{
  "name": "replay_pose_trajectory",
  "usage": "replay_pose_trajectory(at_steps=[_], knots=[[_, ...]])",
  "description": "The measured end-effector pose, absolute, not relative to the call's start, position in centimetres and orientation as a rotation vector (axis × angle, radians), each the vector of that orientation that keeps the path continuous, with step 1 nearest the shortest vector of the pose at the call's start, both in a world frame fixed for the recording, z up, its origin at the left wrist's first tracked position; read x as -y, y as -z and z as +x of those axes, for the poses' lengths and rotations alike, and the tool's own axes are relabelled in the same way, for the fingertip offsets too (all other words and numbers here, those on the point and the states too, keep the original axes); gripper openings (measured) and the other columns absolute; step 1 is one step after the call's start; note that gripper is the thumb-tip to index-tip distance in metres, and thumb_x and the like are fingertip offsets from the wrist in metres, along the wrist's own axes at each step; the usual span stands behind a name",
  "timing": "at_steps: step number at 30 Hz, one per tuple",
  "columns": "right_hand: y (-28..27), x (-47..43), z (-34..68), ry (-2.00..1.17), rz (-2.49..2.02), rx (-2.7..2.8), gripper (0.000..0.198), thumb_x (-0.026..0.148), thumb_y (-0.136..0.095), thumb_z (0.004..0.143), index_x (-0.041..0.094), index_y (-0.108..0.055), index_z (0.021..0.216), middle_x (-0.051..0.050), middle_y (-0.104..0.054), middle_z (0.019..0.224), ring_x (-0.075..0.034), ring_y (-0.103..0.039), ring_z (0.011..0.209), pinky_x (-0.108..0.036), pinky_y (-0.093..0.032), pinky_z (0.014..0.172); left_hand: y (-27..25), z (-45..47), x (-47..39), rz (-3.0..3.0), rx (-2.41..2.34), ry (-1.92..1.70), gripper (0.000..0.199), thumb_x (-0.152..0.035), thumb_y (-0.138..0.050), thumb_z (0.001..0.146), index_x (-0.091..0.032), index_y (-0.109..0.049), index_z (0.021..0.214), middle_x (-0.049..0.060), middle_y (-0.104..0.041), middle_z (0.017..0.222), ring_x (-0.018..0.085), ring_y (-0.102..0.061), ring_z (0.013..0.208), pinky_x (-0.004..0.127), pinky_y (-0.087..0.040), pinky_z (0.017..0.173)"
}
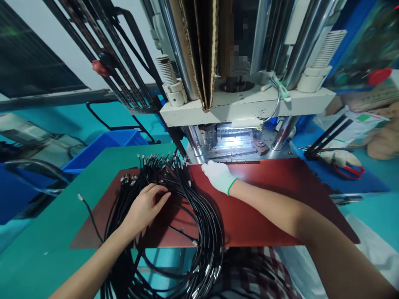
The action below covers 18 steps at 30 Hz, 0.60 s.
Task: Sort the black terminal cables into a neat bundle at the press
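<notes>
A large looped bundle of black cables (215, 224) with small light-coloured end connectors lies across the reddish-brown mat (255, 211) and hangs over its front edge. My bare left hand (149, 203) is over the middle of the bundle, thumb and fingertips curled together at one of the black cables. On my right hand (218, 176) is a white glove with a green cuff. Its fingers are drawn together at the mat's back edge, close to the lit metal mould (233, 139); whatever they hold is hidden.
A press with a cream-coloured plate (249, 106) and steel columns stands over the mould. Folded cardboard (205, 54) leans on it. Red-handled scissors (349, 170) lie at the right on a blue surface. At left are a green tabletop (46, 241) and a blue bin (106, 145).
</notes>
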State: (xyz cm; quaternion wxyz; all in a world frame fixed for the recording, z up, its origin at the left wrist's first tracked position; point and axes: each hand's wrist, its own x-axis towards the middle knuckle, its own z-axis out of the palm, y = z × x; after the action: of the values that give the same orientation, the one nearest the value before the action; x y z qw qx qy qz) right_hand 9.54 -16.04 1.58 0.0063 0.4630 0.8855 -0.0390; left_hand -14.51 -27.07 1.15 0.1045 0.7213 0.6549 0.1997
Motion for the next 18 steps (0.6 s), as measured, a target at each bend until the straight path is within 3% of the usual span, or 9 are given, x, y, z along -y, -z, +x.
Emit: replay_pose_trajectory(at_steps=[8,13,18], knots=[[-2.1,16.7,11.8,0.115,1.387,-2.732,0.030,0.013,-0.036,0.094,0.015,-0.061,0.109,-0.013,-0.060,0.104,-0.026,-0.065,0.094,-0.036,-0.051,0.073,-3.0,-15.0,29.7,2.154,-1.864,-0.662,0.037,-0.052,-0.051,0.087,-0.019,-0.065,0.094,0.005,-0.062,0.093,0.018,-0.061,0.088,0.028,-0.050,0.079],[-1.9,16.4,12.7,0.139,1.362,-2.727,0.030,0.020,-0.034,0.096,0.017,-0.062,0.107,-0.012,-0.060,0.102,-0.026,-0.065,0.091,-0.034,-0.049,0.070,-4.4,-15.6,31.8,2.021,-1.955,-0.655,0.034,-0.052,-0.052,0.087,-0.022,-0.065,0.096,0.003,-0.062,0.101,0.017,-0.061,0.093,0.020,-0.048,0.057],[-2.1,16.8,12.4,0.142,1.350,-2.767,0.031,0.010,-0.035,0.092,0.014,-0.062,0.106,-0.013,-0.058,0.108,-0.026,-0.063,0.095,-0.034,-0.047,0.072,-4.2,-16.2,32.4,2.075,-1.982,-0.706,0.031,-0.050,-0.054,0.087,-0.023,-0.065,0.095,0.002,-0.064,0.098,0.016,-0.063,0.093,0.020,-0.051,0.071]])
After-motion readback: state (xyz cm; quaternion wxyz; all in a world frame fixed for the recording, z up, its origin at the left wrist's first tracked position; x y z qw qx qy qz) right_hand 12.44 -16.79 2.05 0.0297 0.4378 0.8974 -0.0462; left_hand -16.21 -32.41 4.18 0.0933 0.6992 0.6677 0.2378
